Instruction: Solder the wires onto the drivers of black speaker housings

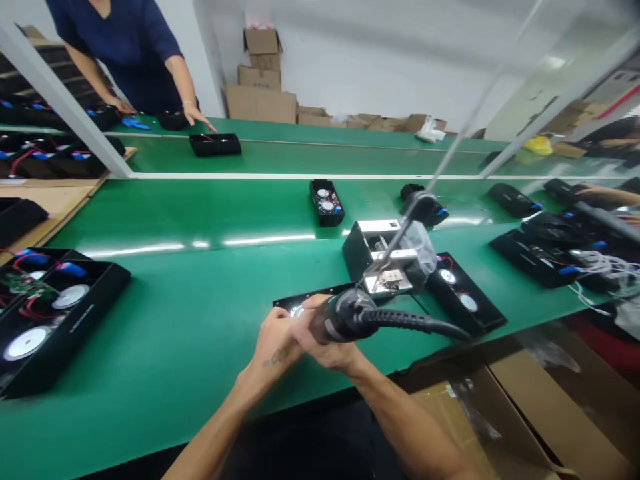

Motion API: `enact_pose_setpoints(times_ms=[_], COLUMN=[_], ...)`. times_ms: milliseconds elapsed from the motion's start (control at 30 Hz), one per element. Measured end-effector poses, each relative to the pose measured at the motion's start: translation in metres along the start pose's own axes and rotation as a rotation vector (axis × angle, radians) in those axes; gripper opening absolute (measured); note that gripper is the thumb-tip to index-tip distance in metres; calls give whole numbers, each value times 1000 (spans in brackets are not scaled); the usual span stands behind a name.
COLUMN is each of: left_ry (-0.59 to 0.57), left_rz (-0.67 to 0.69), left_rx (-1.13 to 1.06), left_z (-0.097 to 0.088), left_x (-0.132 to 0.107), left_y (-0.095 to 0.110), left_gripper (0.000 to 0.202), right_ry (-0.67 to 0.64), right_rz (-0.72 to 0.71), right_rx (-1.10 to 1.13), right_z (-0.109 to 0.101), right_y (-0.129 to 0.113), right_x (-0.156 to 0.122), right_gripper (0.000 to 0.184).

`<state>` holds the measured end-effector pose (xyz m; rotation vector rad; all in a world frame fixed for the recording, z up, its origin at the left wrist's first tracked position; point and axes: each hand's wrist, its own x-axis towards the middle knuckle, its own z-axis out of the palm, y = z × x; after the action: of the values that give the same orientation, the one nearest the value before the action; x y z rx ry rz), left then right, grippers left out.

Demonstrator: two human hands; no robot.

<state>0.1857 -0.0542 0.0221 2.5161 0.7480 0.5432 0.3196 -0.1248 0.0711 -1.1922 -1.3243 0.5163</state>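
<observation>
My right hand [325,347] is wrapped around a black electric screwdriver [336,319], which has a thick cable [405,321] and hangs from a hook above. Close against it, my left hand [277,341] has its fingers bent at the screwdriver's front end; what they pinch is hidden. Under both hands lies a black speaker panel [320,293] with a round silver driver [297,311], partly covered. Just beyond stands a screw feeder [367,250] with a plastic cover. To its right, another black speaker housing [467,293] shows two round drivers.
Large black speaker housings [95,293] with wires sit at left. Smaller units [327,203] rest on the green conveyor [240,213]. A co-worker in dark blue [125,47] reaches to a black case [215,145] opposite. White cables [607,270] lie at right, above open cardboard boxes [540,393].
</observation>
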Motion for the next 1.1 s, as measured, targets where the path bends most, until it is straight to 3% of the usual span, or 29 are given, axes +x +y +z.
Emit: enact_pose_setpoints(times_ms=[67,133,200,333,400,467,567,733,833,933,1100], left_ry=[1,-4,6,62,85,114,96,2,9,6,5], left_rz=[30,51,80,134,113,112,197,253,250,259,245], left_rx=[13,29,43,20,19,50,119,280,346,337,298], left_z=[0,-2,-6,-22,-29,-33,-28,-4,5,7,7], left_x=[-2,-8,-17,-34,-34,-28,-12,1,2,1,0], left_y=[-3,-10,-18,-26,-22,-14,3,24,27,25,23], left_gripper=[21,16,5,15,24,31,35,30,13,10,11], right_ry=[-10,9,167,658,749,725,584,427,375,306,260], right_rz=[-45,-93,-112,-118,-124,-106,-40,34,-8,17,108], right_rx=[87,239,293,2,-99,-82,1,272,439,475,437], right_z=[-8,-30,-64,-137,-158,-166,-160,-127,-99,-75,-59], right_y=[-3,-7,-11,-3,10,22,24,-8,-19,-14,-4], right_x=[2,8,18,43,52,56,52,30,16,7,7], right_gripper=[46,57,59,45,38,32,32,41,38,38,38])
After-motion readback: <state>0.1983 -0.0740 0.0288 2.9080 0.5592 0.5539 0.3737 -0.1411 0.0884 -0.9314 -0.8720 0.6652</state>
